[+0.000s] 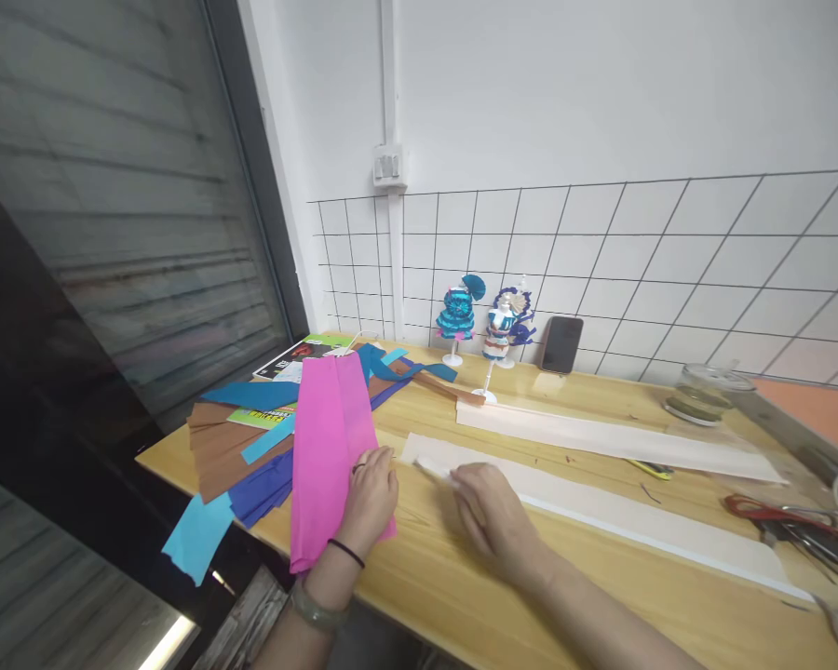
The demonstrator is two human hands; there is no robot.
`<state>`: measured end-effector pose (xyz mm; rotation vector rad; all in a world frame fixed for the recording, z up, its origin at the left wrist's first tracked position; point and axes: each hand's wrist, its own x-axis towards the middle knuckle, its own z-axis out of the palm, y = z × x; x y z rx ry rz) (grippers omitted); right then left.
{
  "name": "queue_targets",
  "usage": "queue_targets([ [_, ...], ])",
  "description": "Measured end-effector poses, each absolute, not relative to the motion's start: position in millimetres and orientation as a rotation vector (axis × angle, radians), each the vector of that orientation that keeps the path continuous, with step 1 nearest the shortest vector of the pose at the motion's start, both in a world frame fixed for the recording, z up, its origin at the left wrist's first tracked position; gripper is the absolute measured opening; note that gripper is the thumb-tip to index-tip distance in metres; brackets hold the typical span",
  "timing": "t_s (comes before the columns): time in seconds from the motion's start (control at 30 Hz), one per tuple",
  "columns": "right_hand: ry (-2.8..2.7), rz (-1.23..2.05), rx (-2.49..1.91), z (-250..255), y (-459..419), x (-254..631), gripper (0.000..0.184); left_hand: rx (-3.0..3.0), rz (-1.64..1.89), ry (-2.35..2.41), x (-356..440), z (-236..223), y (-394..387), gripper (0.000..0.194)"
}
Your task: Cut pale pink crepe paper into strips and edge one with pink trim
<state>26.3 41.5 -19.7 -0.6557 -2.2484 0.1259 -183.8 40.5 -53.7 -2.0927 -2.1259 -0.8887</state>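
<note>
A long white paper strip [621,502] lies across the table, its front edge folded into a narrow brighter band. My right hand [493,516] is closed at the strip's left end, fingers pinched on the folded edge; the fingertips are partly hidden. My left hand [371,493] lies with its fingers out on the right side of a folded pink crepe paper sheet [328,437]. Behind the front strip, a second white strip [601,437] lies roughly parallel to it.
Left of the pink sheet are brown paper [216,447], blue paper [269,489] and a light-blue piece [199,535] over the edge. Paper figures [456,316] and a phone [560,344] stand at the wall. Rightward are a yellow cutter [651,469], a glass jar [702,395] and red-handled tools [761,512].
</note>
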Motion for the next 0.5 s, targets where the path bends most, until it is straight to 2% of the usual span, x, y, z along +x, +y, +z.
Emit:
queue_targets([
  [0.1, -2.475, 0.183, -0.595, -24, 34, 30, 0.043, -2.088, -0.871, -2.141, -184, -54, 40, 0.040],
  [0.23, -2.366, 0.316, -0.840, -29, 40, 26, 0.060, -2.095, -0.878, -2.142, -184, -53, 40, 0.040],
  [0.33, -2.245, 0.651, -1.066, -24, 49, 18, 0.072, -2.102, -0.884, -2.144, -183, -52, 40, 0.041],
  [0.5, -2.235, 1.039, -0.986, -9, 60, -2, 0.079, -2.103, -0.934, -2.151, -183, -51, 38, 0.041],
])
